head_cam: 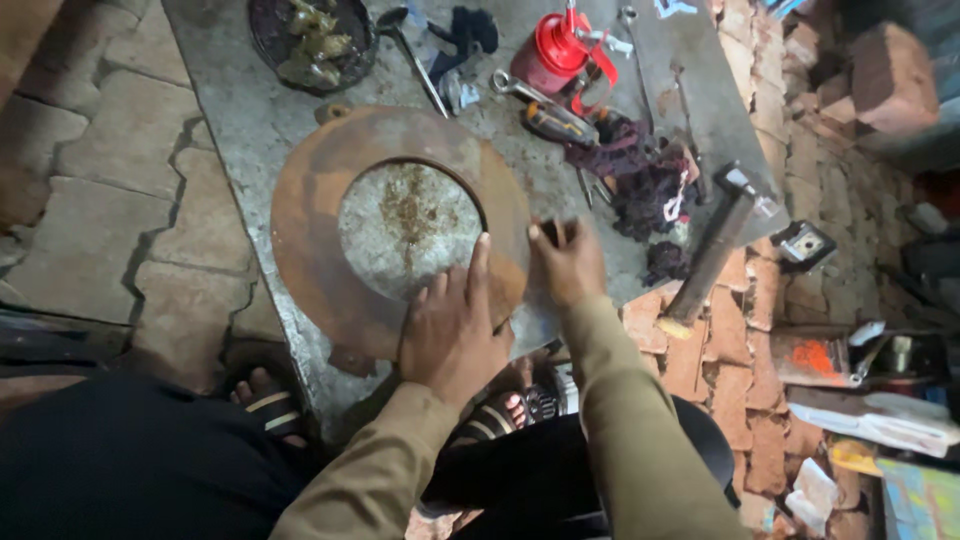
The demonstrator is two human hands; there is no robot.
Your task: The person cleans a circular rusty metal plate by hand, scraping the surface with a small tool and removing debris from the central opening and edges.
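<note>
My left hand (455, 330) presses flat, fingers spread, on the rusty ring plate (400, 225) lying mid-worktop (250, 110); my right hand (568, 262) pinches a small dark piece (553, 231) at its rim. Step, apparently: abrading rust; next calls for firm bracing.

Dim warm light w/ soft shadows, slight motion blur, murky dark corners, wide-angle edge stretch.

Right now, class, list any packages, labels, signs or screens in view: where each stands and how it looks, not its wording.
Red oil can: top of the metal slab, rounded, red with metal spout.
Orange-marked block: right, on the bricks, flat, orange patch.
Colourful printed sheet: bottom right corner, flat, blue, green and yellow.
No screens or signs.
</note>
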